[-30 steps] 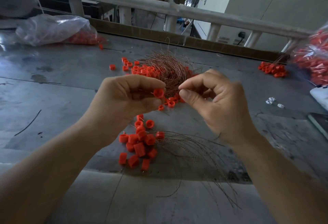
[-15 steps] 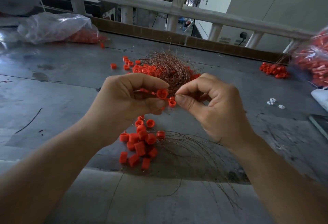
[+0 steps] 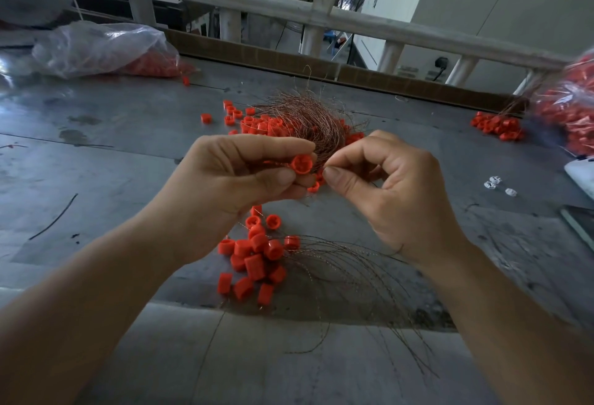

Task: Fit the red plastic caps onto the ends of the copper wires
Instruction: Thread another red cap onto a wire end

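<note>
My left hand (image 3: 225,186) pinches a red plastic cap (image 3: 301,163) between thumb and forefinger, its open end facing me. My right hand (image 3: 385,192) pinches a thin copper wire right beside the cap, thumb tip almost touching it. Behind the hands lies a tangled heap of copper wires (image 3: 308,122) with loose red caps (image 3: 257,123) around it. Below the hands sits a pile of capped wires (image 3: 257,260), their copper strands (image 3: 353,289) fanning out to the right.
The grey metal table (image 3: 96,154) carries a clear plastic bag of caps (image 3: 103,48) at the back left, another bag (image 3: 572,109) at the right, a small cap cluster (image 3: 496,126), white clips (image 3: 496,184) and a railing (image 3: 289,12) behind.
The hands have stayed close together; my right thumb and forefinger have closed in on the cap, and the cap has turned so its open end faces me more.
</note>
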### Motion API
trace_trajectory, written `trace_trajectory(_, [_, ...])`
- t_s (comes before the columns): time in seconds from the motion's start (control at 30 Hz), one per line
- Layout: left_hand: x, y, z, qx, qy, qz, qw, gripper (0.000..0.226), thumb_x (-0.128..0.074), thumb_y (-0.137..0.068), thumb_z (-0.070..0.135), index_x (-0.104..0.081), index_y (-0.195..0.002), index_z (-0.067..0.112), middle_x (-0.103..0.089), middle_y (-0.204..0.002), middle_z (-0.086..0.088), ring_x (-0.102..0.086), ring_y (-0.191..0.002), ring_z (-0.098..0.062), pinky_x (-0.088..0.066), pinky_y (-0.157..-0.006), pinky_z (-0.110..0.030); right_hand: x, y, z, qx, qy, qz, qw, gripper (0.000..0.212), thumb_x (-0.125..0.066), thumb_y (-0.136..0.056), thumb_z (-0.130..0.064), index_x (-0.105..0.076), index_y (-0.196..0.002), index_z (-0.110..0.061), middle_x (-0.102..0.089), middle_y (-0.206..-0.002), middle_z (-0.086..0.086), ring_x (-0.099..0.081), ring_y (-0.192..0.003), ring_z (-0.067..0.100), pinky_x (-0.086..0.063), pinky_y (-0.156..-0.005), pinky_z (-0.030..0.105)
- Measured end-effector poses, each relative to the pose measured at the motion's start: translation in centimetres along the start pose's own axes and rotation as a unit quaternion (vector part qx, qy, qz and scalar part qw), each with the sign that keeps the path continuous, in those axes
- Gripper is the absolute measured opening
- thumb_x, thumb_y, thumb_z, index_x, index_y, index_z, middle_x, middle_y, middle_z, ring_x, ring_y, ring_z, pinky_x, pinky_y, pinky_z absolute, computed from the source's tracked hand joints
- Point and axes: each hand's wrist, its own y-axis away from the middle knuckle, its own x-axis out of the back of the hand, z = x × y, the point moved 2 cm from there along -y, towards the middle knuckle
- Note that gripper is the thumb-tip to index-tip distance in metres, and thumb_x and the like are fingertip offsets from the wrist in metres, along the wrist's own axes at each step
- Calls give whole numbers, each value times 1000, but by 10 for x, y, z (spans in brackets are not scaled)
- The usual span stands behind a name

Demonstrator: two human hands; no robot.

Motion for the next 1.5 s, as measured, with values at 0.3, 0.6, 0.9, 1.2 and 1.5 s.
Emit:
trace_trajectory(0.3, [-1, 1, 1, 5, 16, -8, 1000, 34, -58, -62, 4, -69, -93, 15, -74, -83, -3, -71, -76, -14, -54, -67, -18, 1, 0, -2, 0, 9, 1, 1000, 11, -68, -76, -13, -62, -73, -22, -56, -69, -11, -53, -68, 4, -41, -60, 10])
trace_trajectory(0.6, [-1, 1, 3, 20, 73, -5, 997, 27, -65, -56, 8, -74, -81, 10, -73, -76, -7, -70, -70, -15, -54, -62, -19, 2, 0, -2, -18, -21, -5, 1000, 14, -62, -75, -15, -65, -75, -28, -58, -70, -14, -55, -66, -1, -39, -60, 8])
trace_trajectory(0.9, [-4, 2, -1, 34, 108, -58, 992, 23, -65, -59, 8, -75, -79, 11, -73, -84, -9, -70, -73, -14, -54, -62, -18, -11, 4, -1, -30, -22, -81, 996, 5, -66, -76, -8, -70, -78, -11, -55, -67, -11, -52, -64, 0, -40, -59, 10])
trace_trajectory(1.2, [3, -2, -2, 53, 129, 6, 990, 24, -62, -59, 6, -75, -79, 10, -73, -78, -7, -70, -71, -13, -54, -62, -17, 11, -9, 29, -128, 24, -46, 990, 6, -64, -83, -24, -70, -81, -24, -65, -75, -14, -61, -73, 3, -49, -69, 19])
trace_trajectory(1.5, [2, -1, -2, 58, 138, 17, 989, 27, -66, -51, 10, -75, -77, 9, -73, -76, -8, -70, -70, -13, -54, -61, -17, -20, -11, 53, -82, 176, -137, 971, 25, -59, -86, -12, -66, -109, -19, -54, -86, -6, -46, -72, -1, -34, -70, 4])
